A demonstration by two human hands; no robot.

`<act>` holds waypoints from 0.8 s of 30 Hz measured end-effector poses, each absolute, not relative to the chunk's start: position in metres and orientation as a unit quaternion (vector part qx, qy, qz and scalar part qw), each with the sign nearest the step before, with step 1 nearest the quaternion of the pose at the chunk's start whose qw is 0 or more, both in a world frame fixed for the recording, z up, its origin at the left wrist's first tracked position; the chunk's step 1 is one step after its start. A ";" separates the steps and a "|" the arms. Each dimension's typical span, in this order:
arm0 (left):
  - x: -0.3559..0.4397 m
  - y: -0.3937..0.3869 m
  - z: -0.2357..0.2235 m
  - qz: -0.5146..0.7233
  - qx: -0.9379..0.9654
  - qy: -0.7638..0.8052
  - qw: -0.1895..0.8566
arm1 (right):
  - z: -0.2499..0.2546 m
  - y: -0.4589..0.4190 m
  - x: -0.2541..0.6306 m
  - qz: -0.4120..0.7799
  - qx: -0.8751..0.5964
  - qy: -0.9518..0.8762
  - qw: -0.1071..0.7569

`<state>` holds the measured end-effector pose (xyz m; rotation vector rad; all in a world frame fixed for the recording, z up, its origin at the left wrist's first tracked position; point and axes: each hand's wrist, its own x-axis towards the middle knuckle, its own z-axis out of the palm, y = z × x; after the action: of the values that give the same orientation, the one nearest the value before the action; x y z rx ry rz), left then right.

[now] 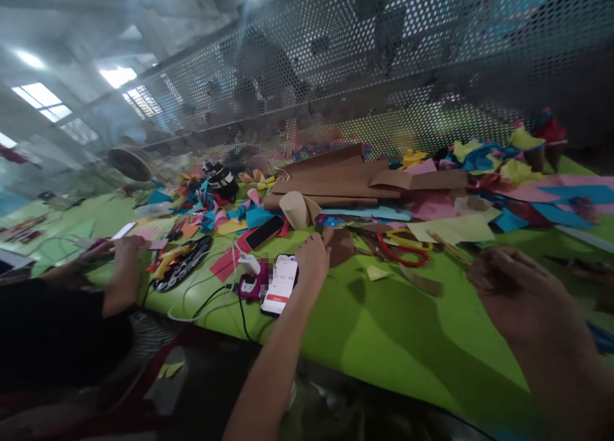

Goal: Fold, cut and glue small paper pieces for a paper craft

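My left hand is at the middle of the green table, beside a phone showing a timer. Its fingers are curled together just below a rolled tan paper cone and next to a piece of brown paper; what they grip, if anything, is hidden. On the right, my right hand is closed around a thin light-brown stick, its tip pointing left over the table. Red-handled scissors and yellow-handled scissors lie between my hands.
Brown paper sheets are piled along the perforated metal screen. Coloured paper scraps spread to the right. A dark phone, a magenta device and cables lie left. Another person's hand is further left.
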<state>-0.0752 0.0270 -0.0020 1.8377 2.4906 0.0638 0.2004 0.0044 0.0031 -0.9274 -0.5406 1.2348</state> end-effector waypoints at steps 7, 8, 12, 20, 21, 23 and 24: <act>-0.085 0.024 -0.006 0.307 0.577 0.727 0.210 | 0.001 0.005 0.198 0.562 -0.411 -0.248 0.673; -0.083 0.024 -0.006 0.364 0.572 0.686 0.265 | 0.000 0.005 0.196 0.564 -0.415 -0.255 0.667; -0.064 0.020 -0.002 0.428 0.556 0.567 0.431 | 0.001 0.001 0.188 0.570 -0.441 -0.314 0.617; -0.009 0.011 -0.016 0.272 0.679 0.560 0.389 | -0.027 0.005 0.164 0.527 -0.481 -0.493 0.499; -0.005 0.009 -0.018 0.252 0.698 0.569 0.355 | -0.032 0.007 0.161 0.508 -0.488 -0.512 0.493; 0.001 0.004 -0.019 0.221 0.734 0.571 0.293 | -0.039 0.008 0.156 0.477 -0.503 -0.521 0.497; 0.002 0.002 -0.018 0.211 0.749 0.568 0.267 | -0.041 0.009 0.154 0.473 -0.510 -0.517 0.499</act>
<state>0.0016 0.0017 -0.0181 2.0224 1.5328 0.5681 0.1540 0.0087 -0.0408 -1.2328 -1.2515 1.1434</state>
